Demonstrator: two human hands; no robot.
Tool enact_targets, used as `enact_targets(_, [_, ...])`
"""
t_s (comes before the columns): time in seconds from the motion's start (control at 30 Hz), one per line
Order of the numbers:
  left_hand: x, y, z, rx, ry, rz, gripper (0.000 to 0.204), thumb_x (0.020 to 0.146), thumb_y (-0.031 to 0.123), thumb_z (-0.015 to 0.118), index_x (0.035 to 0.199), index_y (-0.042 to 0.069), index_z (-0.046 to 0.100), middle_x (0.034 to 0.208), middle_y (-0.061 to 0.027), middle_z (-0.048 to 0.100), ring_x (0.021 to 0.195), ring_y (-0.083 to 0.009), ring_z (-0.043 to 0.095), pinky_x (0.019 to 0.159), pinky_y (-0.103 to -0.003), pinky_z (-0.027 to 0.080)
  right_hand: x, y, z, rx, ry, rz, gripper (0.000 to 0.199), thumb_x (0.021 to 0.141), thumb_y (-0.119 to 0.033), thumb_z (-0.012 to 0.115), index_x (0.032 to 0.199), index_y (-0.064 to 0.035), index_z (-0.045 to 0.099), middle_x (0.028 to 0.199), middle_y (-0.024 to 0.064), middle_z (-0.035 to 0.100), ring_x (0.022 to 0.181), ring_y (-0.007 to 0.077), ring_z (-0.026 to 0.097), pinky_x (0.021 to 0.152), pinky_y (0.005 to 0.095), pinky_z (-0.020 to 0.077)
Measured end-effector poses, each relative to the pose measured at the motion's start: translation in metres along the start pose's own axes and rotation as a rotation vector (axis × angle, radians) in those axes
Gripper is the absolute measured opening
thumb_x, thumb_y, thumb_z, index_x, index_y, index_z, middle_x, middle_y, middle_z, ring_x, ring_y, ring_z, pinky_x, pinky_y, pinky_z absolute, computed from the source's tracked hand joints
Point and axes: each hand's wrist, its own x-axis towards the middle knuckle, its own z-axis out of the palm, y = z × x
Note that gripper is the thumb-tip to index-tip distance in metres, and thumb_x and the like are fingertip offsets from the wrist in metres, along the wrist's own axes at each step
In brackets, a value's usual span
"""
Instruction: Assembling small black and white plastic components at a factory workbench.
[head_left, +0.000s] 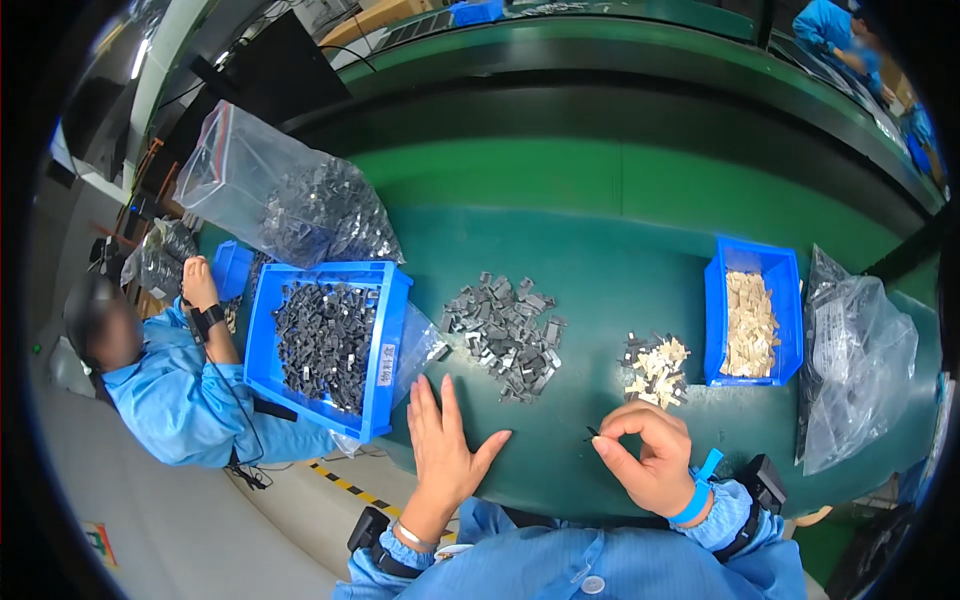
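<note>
Head view: the right hand (650, 460) pinches a small black piece (591, 434) between thumb and forefinger above the green table's (560, 475) near side, its shape mostly hidden. The left hand (443, 450) spreads open, palm unseen, just near of a grey plastic parts pile (510, 335). At right, a clear plastic bag's (862, 365) contents are unclear.

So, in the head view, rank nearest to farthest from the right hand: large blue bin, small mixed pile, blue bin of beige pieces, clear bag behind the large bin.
From the right hand:
1. Small mixed pile, just beyond it.
2. Blue bin of beige pieces, ahead right.
3. Large blue bin, far left.
4. Clear bag, behind that bin.
</note>
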Motion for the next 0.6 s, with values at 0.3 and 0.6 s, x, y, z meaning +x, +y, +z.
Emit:
enact_targets(0.3, [0.057, 0.016, 0.001, -0.130, 0.017, 0.055, 0.097, 0.070, 0.060, 0.058, 0.137, 0.003, 0.016, 0.133, -0.0365, 0.016, 0.125, -0.0497, 0.016, 0.101, -0.053, 0.015, -0.007, -0.003, 0.003, -0.020, 0.014, 0.069, 0.010, 0.072, 0.000, 0.066, 0.073, 0.0009, 0.057, 0.073, 0.0103, 0.060, 0.063, 0.0171, 0.057, 0.057, 0.0254, 0.0442])
enact_targets(0.6, [0.072, 0.044, -0.017, 0.039, 0.006, 0.367, 0.085, 0.066, 0.059, 0.062, 0.135, 0.019, 0.030, 0.140, -0.0277, 0.010, 0.129, -0.0436, 0.012, 0.098, -0.062, 0.011, -0.010, 0.000, 0.009, 0.070, 0.063, 0.197, 0.008, 0.076, 0.003, 0.062, 0.078, 0.0034, 0.054, 0.080, 0.0111, 0.056, 0.067, 0.0124, 0.053, 0.059, 0.0230, 0.0437])
